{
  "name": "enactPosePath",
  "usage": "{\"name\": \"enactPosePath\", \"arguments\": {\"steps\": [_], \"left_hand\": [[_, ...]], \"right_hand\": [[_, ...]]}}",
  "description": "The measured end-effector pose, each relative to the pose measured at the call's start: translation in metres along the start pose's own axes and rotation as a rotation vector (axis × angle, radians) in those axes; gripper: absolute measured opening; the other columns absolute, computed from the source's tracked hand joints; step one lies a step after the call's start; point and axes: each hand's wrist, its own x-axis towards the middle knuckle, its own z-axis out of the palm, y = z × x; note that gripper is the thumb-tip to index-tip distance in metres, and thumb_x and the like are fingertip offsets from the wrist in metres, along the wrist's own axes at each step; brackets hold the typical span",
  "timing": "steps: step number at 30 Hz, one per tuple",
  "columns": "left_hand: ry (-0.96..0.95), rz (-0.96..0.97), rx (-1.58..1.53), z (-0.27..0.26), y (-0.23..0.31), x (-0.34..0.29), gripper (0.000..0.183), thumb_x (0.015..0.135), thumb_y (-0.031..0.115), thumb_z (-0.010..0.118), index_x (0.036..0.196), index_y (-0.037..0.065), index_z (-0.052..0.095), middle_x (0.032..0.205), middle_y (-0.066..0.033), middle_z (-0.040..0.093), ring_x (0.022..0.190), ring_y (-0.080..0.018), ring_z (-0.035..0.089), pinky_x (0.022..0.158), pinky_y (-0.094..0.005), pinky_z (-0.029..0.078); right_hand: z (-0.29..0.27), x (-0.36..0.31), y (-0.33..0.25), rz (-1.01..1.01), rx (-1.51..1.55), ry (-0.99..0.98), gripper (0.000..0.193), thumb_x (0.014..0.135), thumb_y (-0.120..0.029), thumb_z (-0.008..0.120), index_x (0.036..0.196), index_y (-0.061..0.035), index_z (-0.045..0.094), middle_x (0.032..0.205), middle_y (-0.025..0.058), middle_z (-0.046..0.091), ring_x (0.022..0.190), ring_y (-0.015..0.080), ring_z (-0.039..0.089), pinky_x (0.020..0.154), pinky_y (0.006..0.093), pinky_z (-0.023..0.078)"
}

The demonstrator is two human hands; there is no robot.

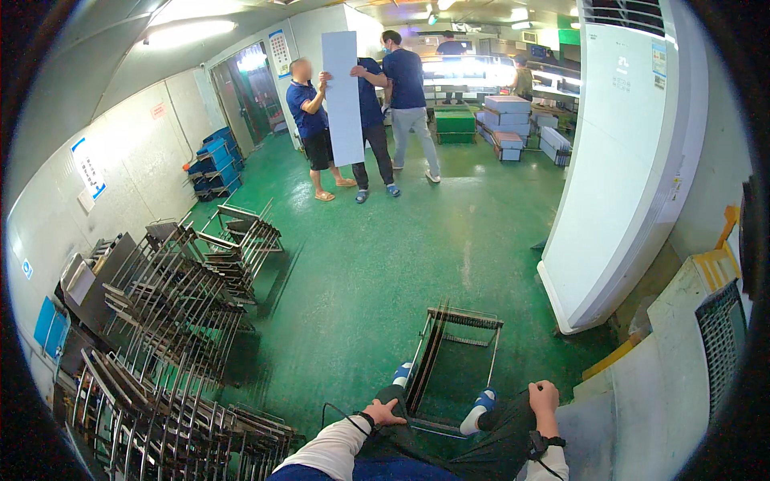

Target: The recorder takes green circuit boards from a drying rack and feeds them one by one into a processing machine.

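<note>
My left hand (385,411) rests on my left knee, its thumb and fingers apart and nothing in them. On my right knee lies my right hand (544,397), fingers curled into a loose fist with nothing showing in it. Both wrists carry dark bands with thin cords. On the floor between my feet stands a metal rack frame (491,365), with several thin dark slats (425,361) gathered along its left side. Neither hand touches the rack. My feet wear white socks and blue-and-white slippers (484,399).
Stacked metal racks (172,313) crowd the left side. A tall white air conditioner (609,176) stands at right. Farther off, people hold up a long pale panel (343,100). Blue crates (215,164) line the left wall; boxes (507,119) and a green bin (455,126) are at the back.
</note>
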Motion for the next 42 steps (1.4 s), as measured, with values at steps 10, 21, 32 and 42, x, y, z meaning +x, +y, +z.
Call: {"name": "enactPosePath", "arguments": {"steps": [10,21,32,42], "left_hand": [[-0.005,0.007,-0.016,-0.002,0.001,-0.003,0.109,0.062,0.084,0.061,0.152,0.033,0.025,0.145,-0.0366,0.028,0.130,-0.0505,0.041,0.105,-0.0521,0.039],[-0.001,0.009,0.010,-0.004,0.004,-0.007,0.107,0.065,0.083,0.061,0.152,0.031,0.026,0.144,-0.0386,0.029,0.130,-0.0509,0.041,0.105,-0.0525,0.039],[0.006,0.032,0.004,-0.002,-0.001,-0.005,0.108,0.065,0.083,0.061,0.152,0.030,0.026,0.143,-0.0376,0.032,0.128,-0.0508,0.043,0.104,-0.0521,0.040],[-0.008,0.007,-0.018,-0.012,0.002,-0.018,0.108,0.064,0.079,0.065,0.152,0.029,0.027,0.143,-0.0346,0.032,0.126,-0.0492,0.045,0.104,-0.0501,0.041]], "right_hand": [[0.000,0.000,0.001,-0.012,0.016,-0.011,0.031,0.078,-0.034,0.065,0.088,-0.0058,0.072,0.100,0.0150,0.068,0.097,0.0360,0.062,0.085,0.0473,0.049],[0.009,0.006,0.012,-0.041,-0.006,-0.011,0.031,0.079,-0.034,0.065,0.088,-0.0062,0.072,0.102,0.0164,0.067,0.097,0.0365,0.062,0.085,0.0474,0.050],[-0.001,-0.001,0.004,-0.012,0.010,-0.041,0.030,0.080,-0.035,0.064,0.089,-0.0070,0.072,0.102,0.0160,0.068,0.097,0.0363,0.062,0.084,0.0473,0.049],[0.007,0.005,-0.003,-0.022,-0.031,-0.072,0.031,0.081,-0.037,0.063,0.088,-0.0085,0.071,0.104,0.0141,0.067,0.101,0.0359,0.060,0.086,0.0475,0.048]]}}
